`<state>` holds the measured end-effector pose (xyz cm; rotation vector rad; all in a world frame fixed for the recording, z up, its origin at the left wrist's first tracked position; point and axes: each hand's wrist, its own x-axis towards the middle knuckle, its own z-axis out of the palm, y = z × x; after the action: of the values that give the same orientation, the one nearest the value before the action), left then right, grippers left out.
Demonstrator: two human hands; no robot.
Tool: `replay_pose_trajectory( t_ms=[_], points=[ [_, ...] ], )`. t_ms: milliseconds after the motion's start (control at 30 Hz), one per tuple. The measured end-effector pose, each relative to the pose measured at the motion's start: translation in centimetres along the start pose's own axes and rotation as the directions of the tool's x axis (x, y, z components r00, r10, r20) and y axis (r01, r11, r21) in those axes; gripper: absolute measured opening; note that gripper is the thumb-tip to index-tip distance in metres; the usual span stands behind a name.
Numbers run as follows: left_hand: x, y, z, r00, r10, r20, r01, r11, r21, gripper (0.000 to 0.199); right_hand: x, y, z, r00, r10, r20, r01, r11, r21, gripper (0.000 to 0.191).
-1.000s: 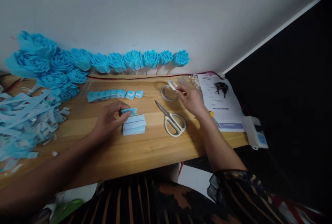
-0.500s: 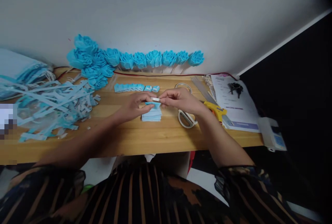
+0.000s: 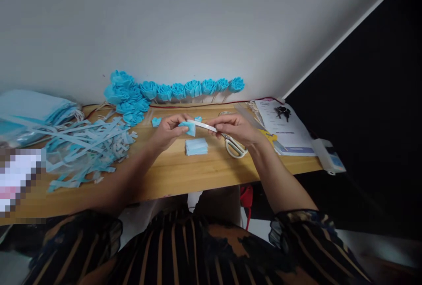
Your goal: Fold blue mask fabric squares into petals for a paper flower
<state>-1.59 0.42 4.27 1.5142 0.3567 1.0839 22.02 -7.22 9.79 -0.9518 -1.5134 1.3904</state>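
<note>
Background: grey wall (image 3: 198,25) rising behind a wooden table (image 3: 158,179); hours are counting from the folded blue piece (image 3: 189,129).
Blue roses (image 3: 193,87): lining the wall at twelve o'clock and bunching toward ten.
Left hand (image 3: 169,132): closing thumb and fingers in a pinch on the folded blue piece, holding it above the table.
Right hand (image 3: 235,129): coming in from three o'clock, pinching the far end of a white tape band (image 3: 204,126) between nearly closed fingertips.
Tape: bridging the two hands; whether it is forming a pulled strip or a roll seen edge-on is hard to tell.
Pale blue stack (image 3: 196,147): lying on the table at five o'clock.
Scissors (image 3: 236,145): resting at four o'clock, partly hiding beneath the right hand.
Heap of cuttings (image 3: 95,144): spreading at nine o'clock.
Step in hand: apparently taping the folded blue piece.
Next move: probably calling for a steady left pinch while the tape is being pressed flat.
</note>
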Motion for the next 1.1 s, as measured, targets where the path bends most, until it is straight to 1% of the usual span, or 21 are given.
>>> replay_pose_trajectory(
  t_ms=[67, 133, 233, 333, 400, 433, 500, 567, 633, 667, 733, 800, 867, 1000, 1100],
  points=[
    [0.1, 0.1, -0.2, 1.0, 0.012, -0.014, -0.011, 1.0, 0.009, 0.053, -0.1, 0.0, 0.6, 0.998, -0.023, -0.052, 0.023, 1.0, -0.01, 0.033],
    [0.3, 0.5, -0.5, 0.999, 0.032, -0.008, -0.032, 0.998, 0.046, 0.052, -0.2, 0.0, 1.1, 0.99, -0.05, -0.131, 0.042, 0.997, -0.059, 0.034],
    [0.4, 1.6, -0.7, 0.994, 0.079, 0.075, -0.091, 0.982, 0.166, 0.047, -0.3, -0.4, 1.4, 0.969, -0.108, -0.224, 0.071, 0.983, -0.168, 0.034],
    [0.3, 3.0, -0.6, 0.974, 0.094, 0.208, -0.145, 0.959, 0.243, 0.038, -0.4, -0.9, 1.3, 0.961, -0.176, -0.211, 0.107, 0.947, -0.304, 0.032],
    [0.1, 3.7, -0.2, 0.957, 0.043, 0.287, -0.124, 0.955, 0.27, 0.032, -0.3, -1.2, 1.2, 0.961, -0.212, -0.176, 0.126, 0.906, -0.404, 0.029],
    [0.0, 3.9, 0.0, 0.951, 0.016, 0.307, -0.111, 0.949, 0.294, 0.029, -0.2, -1.3, 1.2, 0.959, -0.235, -0.158, 0.141, 0.882, -0.45, 0.028],
    [-0.2, 4.1, 0.5, 0.958, -0.009, 0.286, -0.104, 0.92, 0.377, 0.025, -0.1, -1.4, 1.3, 0.939, -0.307, -0.156, 0.18, 0.825, -0.536, 0.026],
    [-0.4, 4.2, 0.9, 0.975, 0.031, 0.222, -0.14, 0.859, 0.493, 0.02, -0.1, -1.2, 1.7, 0.89, -0.402, -0.216, 0.194, 0.762, -0.618, 0.026],
    [-0.6, 4.3, 1.2, 0.974, 0.107, 0.198, -0.208, 0.765, 0.61, 0.016, -0.3, -0.7, 2.2, 0.821, -0.485, -0.301, 0.168, 0.709, -0.685, 0.029],
    [-0.6, 4.4, 1.3, 0.966, 0.149, 0.21, -0.252, 0.707, 0.66, 0.015, -0.5, -0.4, 2.6, 0.792, -0.518, -0.323, 0.155, 0.682, -0.714, 0.031],
    [-0.8, 4.4, 1.6, 0.94, 0.217, 0.263, -0.341, 0.59, 0.731, 0.012, -0.9, 0.4, 3.2, 0.756, -0.573, -0.316, 0.145, 0.618, -0.773, 0.032],
    [-1.0, 4.2, 1.9, 0.915, 0.256, 0.312, -0.402, 0.499, 0.768, 0.01, -1.2, 1.0, 3.6, 0.739, -0.612, -0.282, 0.138, 0.547, -0.826, 0.033],
    [-1.1, 3.9, 2.4, 0.9, 0.268, 0.345, -0.433, 0.444, 0.785, 0.011, -1.5, 1.5, 3.9, 0.732, -0.626, -0.268, 0.119, 0.505, -0.855, 0.035],
    [-1.4, 3.1, 3.1, 0.867, 0.276, 0.415, -0.494, 0.374, 0.785, 0.013, -1.9, 2.1, 3.4, 0.735, -0.618, -0.279, 0.091, 0.498, -0.863, 0.032],
    [-1.5, 2.6, 3.5, 0.842, 0.306, 0.444, -0.534, 0.357, 0.766, 0.012, -2.2, 2.4, 3.0, 0.74, -0.621, -0.259, 0.096, 0.479, -0.873, 0.03]
  ],
)
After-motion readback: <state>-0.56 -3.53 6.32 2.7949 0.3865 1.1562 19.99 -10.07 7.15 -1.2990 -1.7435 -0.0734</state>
